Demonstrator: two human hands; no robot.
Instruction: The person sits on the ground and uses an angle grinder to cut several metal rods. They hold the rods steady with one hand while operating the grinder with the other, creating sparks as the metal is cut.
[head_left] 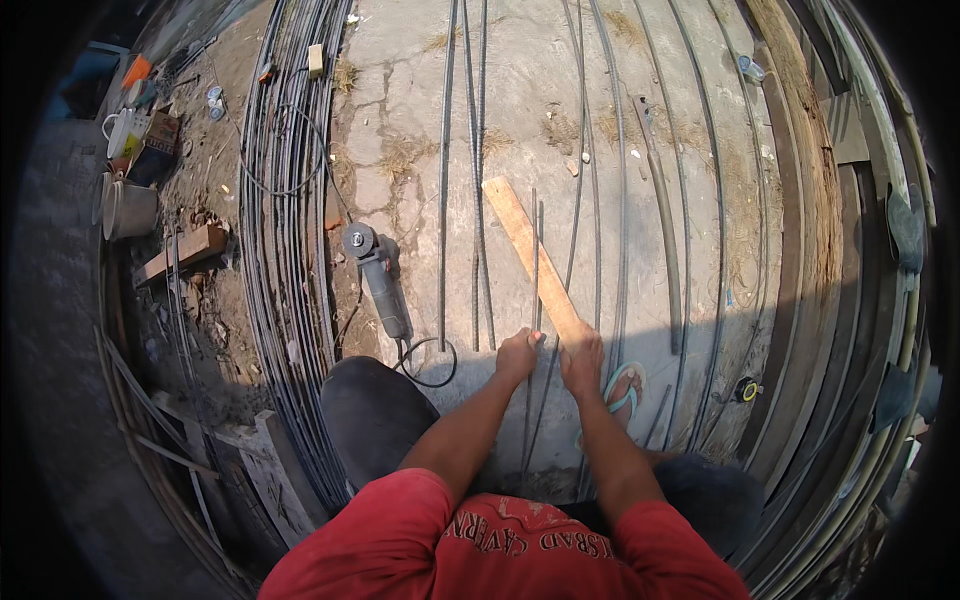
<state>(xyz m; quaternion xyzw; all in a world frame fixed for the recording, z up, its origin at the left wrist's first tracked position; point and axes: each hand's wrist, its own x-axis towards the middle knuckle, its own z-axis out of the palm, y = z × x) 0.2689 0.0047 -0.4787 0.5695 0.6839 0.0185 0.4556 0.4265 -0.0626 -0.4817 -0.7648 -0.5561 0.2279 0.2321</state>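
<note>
Many long steel rods (pixel 300 200) lie bundled on the cracked concrete ground (pixel 400 110). A wooden slat (pixel 530 255) rests diagonally there, its near end pressed under the right hand (pixel 583 362). The left hand (pixel 518 356) is curled around a thin rebar (pixel 535 250) beside it.

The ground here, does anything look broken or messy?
Yes. The concrete ground is cracked, with dry grass in the cracks. The wooden plank lies slanted across the straight steel rods; the right hand rests on its near end, and the left hand is at a thin rod.
</note>
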